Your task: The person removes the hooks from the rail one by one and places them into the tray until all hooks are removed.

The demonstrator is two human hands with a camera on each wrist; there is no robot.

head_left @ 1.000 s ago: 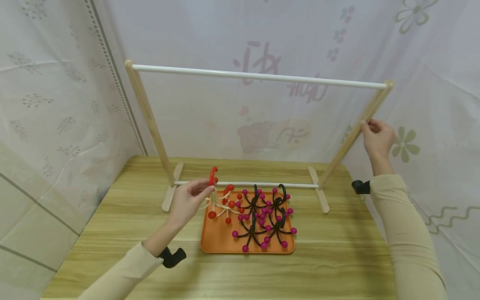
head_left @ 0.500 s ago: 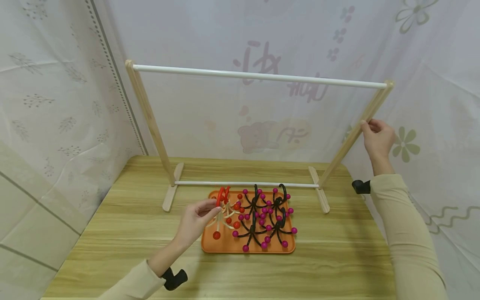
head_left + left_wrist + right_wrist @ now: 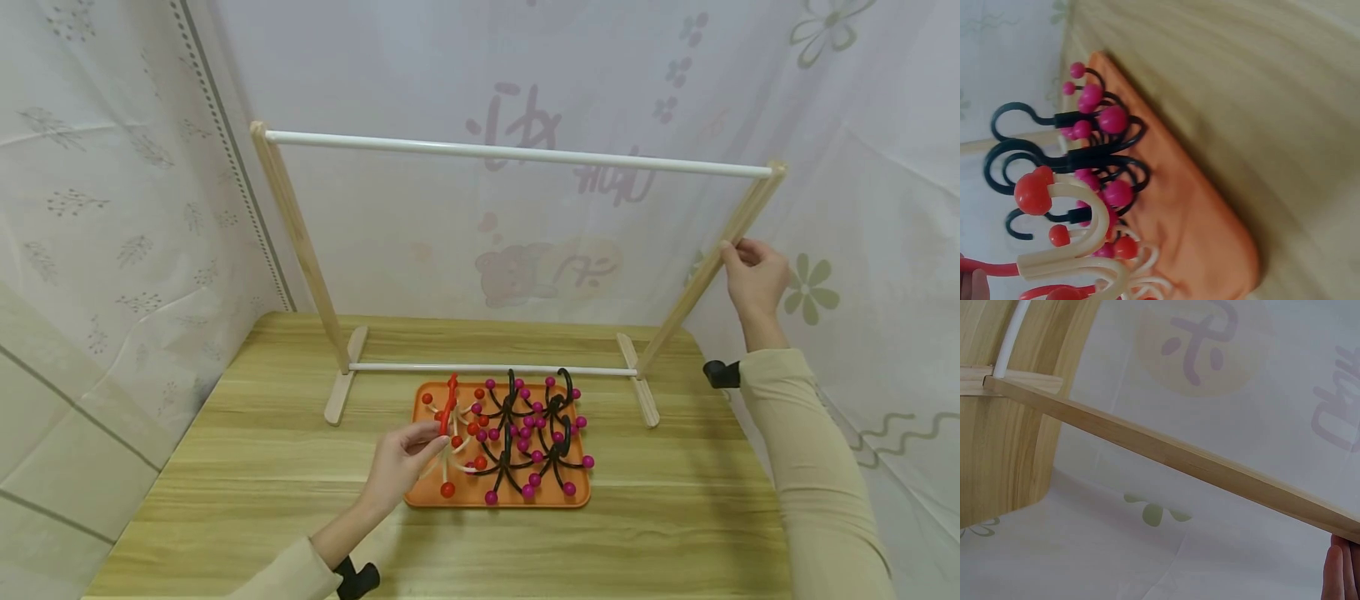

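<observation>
My left hand (image 3: 401,468) pinches the red hook of a cream multi-armed hook hanger with red ball tips (image 3: 447,490). It is low over the left part of an orange tray (image 3: 465,503). In the left wrist view this cream hanger (image 3: 1054,259) is nearest the camera, and only fingertips show at the lower left edge. Another cream hanger with red balls stands just behind it on the tray. Several black hangers (image 3: 505,458) with magenta balls fill the tray's right side. My right hand (image 3: 757,279) holds the right wooden upright (image 3: 697,290) of a rack partway up.
The rack has a white top rod (image 3: 517,153), a white lower rod (image 3: 465,367) behind the tray, and a left upright (image 3: 303,250). Its flat wooden feet (image 3: 340,397) stand on the wood-grain table (image 3: 247,467). Patterned curtains (image 3: 420,75) hang behind and at the sides.
My left hand has come toward the front and slightly right, bringing the cream hanger lower over the tray's left part. My right hand stays on the upright.
</observation>
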